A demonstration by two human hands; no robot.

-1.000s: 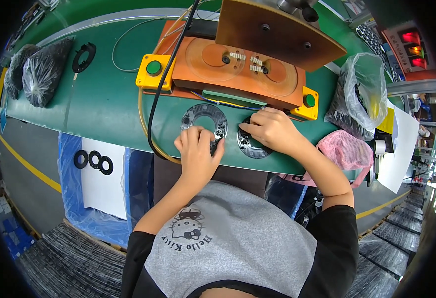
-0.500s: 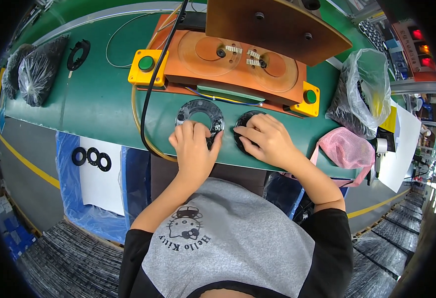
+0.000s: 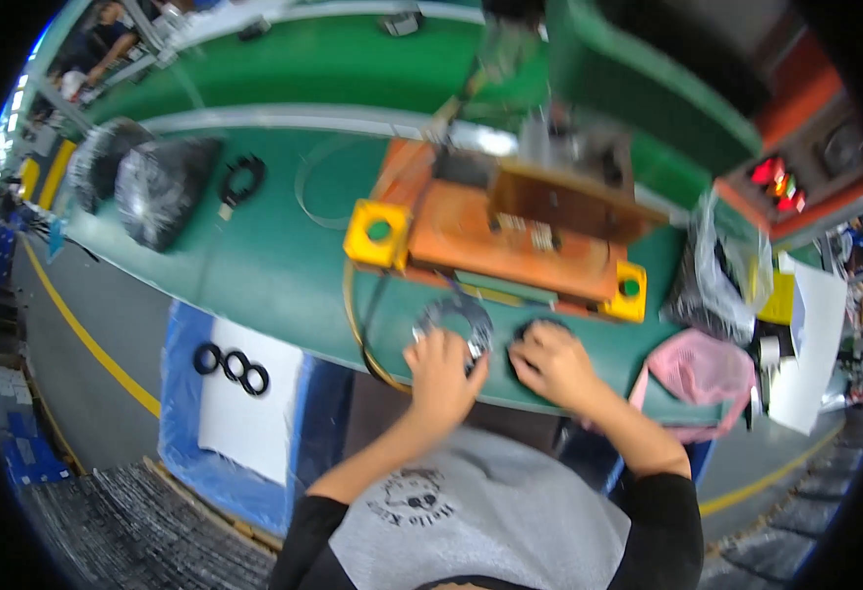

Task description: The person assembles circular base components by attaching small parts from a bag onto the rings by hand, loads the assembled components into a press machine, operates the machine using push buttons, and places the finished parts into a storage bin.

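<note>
A black plastic ring (image 3: 463,309) lies near the front edge of the green workbench. My left hand (image 3: 444,379) is closed over its near side, fingers curled and thumb at the right rim. Just to the right, my right hand (image 3: 556,369) is closed on a second dark ring (image 3: 522,328), mostly hidden beneath the fingers. Behind both rings stands an orange fixture (image 3: 451,224) with a raised brown plate (image 3: 574,205). The picture is smeared, so small details on the rings cannot be made out.
Yellow boxes with green buttons, left (image 3: 379,236) and right (image 3: 630,290), flank the fixture. A pink mesh cap (image 3: 702,369) and bag of dark parts (image 3: 712,295) lie right. Dark bags (image 3: 161,192) sit far left. A blue-lined bin (image 3: 183,393) with several black rings stands below.
The whole view has swung up and left, so the bench sits lower and further right in the picture, blurred. Both hands stay on their rings.
</note>
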